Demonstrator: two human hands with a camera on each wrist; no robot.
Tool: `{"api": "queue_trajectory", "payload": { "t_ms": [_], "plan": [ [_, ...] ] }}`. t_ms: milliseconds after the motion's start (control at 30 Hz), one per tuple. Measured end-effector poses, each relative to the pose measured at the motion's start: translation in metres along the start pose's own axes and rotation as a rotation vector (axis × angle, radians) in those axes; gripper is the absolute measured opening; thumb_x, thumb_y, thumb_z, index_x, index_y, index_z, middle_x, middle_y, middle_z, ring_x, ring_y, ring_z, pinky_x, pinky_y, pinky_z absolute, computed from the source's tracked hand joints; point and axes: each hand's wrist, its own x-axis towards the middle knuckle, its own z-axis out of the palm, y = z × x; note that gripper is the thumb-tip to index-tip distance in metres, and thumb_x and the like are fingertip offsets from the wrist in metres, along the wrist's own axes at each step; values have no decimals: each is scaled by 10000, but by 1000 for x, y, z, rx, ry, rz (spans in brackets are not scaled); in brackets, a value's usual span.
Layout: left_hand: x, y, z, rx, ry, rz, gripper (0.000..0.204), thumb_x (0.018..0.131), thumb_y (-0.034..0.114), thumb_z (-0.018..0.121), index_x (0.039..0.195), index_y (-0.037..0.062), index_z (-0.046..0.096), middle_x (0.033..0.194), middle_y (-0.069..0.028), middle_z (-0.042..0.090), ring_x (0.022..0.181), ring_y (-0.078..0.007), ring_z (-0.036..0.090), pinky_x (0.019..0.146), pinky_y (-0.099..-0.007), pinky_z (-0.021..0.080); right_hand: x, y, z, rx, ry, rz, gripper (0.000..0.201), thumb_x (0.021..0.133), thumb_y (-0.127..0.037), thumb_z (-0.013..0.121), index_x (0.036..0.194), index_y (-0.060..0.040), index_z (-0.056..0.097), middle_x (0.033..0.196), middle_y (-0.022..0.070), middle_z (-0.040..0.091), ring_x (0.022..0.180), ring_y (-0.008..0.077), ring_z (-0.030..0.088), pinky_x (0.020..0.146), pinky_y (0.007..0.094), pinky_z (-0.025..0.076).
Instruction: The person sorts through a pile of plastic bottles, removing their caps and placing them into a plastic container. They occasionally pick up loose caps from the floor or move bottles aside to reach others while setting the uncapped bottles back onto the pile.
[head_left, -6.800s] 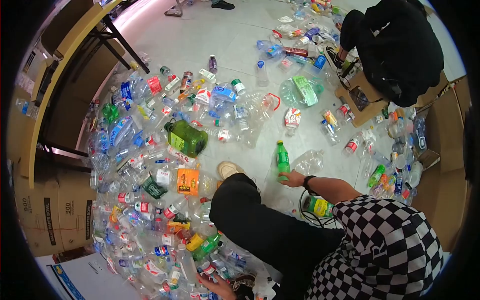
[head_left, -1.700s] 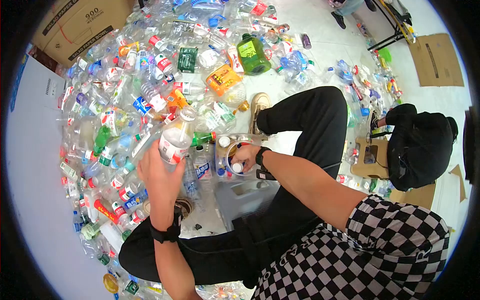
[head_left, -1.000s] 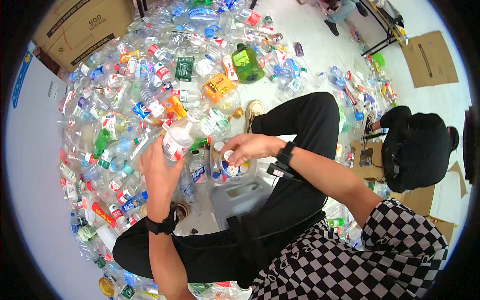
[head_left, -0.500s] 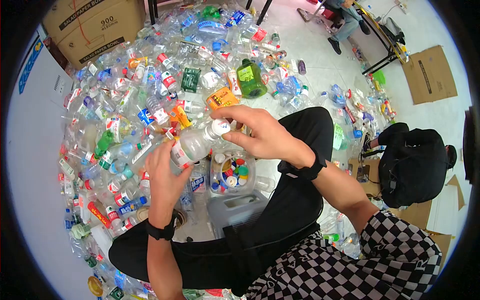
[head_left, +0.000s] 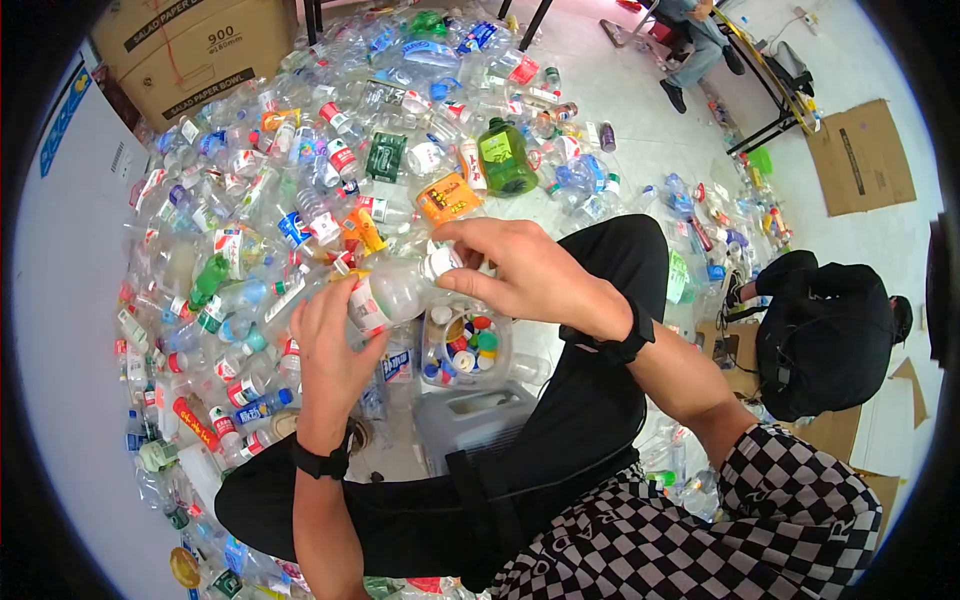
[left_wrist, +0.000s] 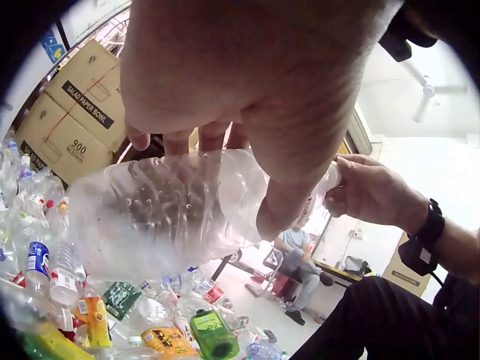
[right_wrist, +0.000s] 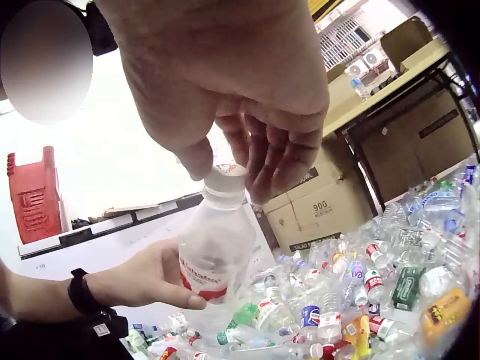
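My left hand [head_left: 330,345] grips a clear plastic bottle [head_left: 392,292] with a red and white label round its body. The bottle is tilted, its neck towards my right hand [head_left: 530,268]. At the mouth, thumb and fingers of that hand pinch a white bottle cap [right_wrist: 225,178], which sits on the neck in the right wrist view. The bottle's wet-looking body [left_wrist: 165,214] fills the middle of the left wrist view. Below the hands stands a clear tub [head_left: 504,352] holding several loose coloured caps [head_left: 486,342].
Many plastic bottles [head_left: 300,230] cover the floor ahead and to the left, including a big green jug [head_left: 505,160]. A grey container [head_left: 470,425] lies between the legs. Cardboard boxes [head_left: 200,55] stand at the back left. Another person in black [head_left: 825,340] crouches at the right.
Earlier the view faced a green bottle by my right hand. Later that hand came out of the tub with a white cap and brought it to the bottle's mouth; its fingers have since shifted slightly.
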Motion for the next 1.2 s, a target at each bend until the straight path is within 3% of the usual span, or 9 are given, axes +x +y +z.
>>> {"api": "queue_trajectory", "payload": {
  "t_ms": [133,433,667,733,967,1067,1133,1167,1200],
  "plan": [
    [0,0,0,6,-24,-15,661,657,84,825,1263,61,561,1194,-119,614,1143,-304,564,1049,-481,336,-3,-4,-4,-40,-45,43,448,877,-271,717,1251,-56,595,844,140,677,754,315,684,684,397,533],
    [-3,-1,2,18,-30,10,651,638,96,819,1243,71,581,1145,-109,616,1103,-293,572,1024,-456,352,-8,5,6,-228,-99,41,384,885,-203,686,1208,-40,559,819,155,654,787,362,659,696,430,513],
    [-1,-1,-3,-75,-150,-8,669,616,125,841,1232,44,593,1147,-143,627,1092,-332,585,963,-425,427,-14,13,-3,-81,-116,-27,405,897,-182,664,1257,-43,541,924,170,630,863,366,633,746,448,499],
    [0,-1,-4,-118,-158,-8,664,613,128,843,1224,40,598,1140,-146,628,1079,-337,593,944,-426,444,-14,17,-7,-100,-181,-142,409,901,-164,651,1275,-43,534,955,172,617,887,367,622,769,450,494],
    [-1,8,-5,-129,-173,-23,649,598,141,846,1197,45,617,1101,-134,633,1053,-324,601,935,-421,445,-16,22,0,-65,-140,-128,386,906,-175,647,1251,-37,540,909,169,616,880,367,619,775,433,487],
    [-5,11,-4,-15,-107,13,642,586,144,843,1185,65,625,1086,-115,631,1027,-312,595,943,-423,427,-17,23,5,-9,-152,-35,347,932,-199,627,1228,-32,557,860,171,612,836,363,627,736,417,488],
    [-8,11,-2,69,-71,35,638,579,148,842,1176,75,629,1081,-104,627,1014,-304,590,948,-426,415,-22,32,15,81,-144,107,313,972,-227,599,1205,-21,570,780,120,597,731,273,623,683,373,482],
    [-10,11,-1,150,-57,70,656,573,155,847,1187,83,627,1106,-84,618,1029,-286,576,960,-442,406,-24,35,20,84,-143,102,313,972,-227,599,1205,-21,570,780,120,597,731,273,623,683,373,482],
    [-10,11,0,236,-44,102,674,567,163,852,1198,91,624,1132,-63,609,1044,-267,562,971,-458,397,-25,40,24,179,-172,256,303,987,-231,586,1196,-13,573,761,81,581,695,208,585,653,344,466]
  ]
}}
